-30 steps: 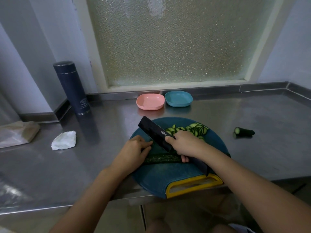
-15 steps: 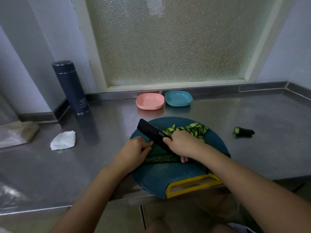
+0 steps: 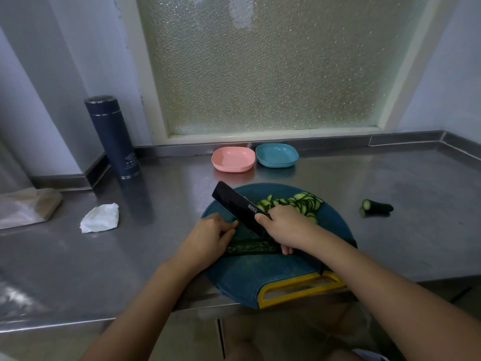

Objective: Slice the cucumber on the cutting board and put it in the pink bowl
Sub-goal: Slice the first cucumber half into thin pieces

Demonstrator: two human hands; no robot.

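A dark green cucumber lies crosswise on the round blue cutting board with a yellow handle. My left hand holds its left end down with curled fingers. My right hand grips a black knife, whose blade slants up to the left over the cucumber. A pile of cucumber slices lies on the far side of the board. The pink bowl stands empty behind the board.
A blue bowl sits right of the pink one. A cut cucumber end lies on the steel counter to the right. On the left are a dark flask, a crumpled tissue and a bag.
The knife and my right hand have shifted slightly left along the cucumber. My left hand stays on the cucumber.
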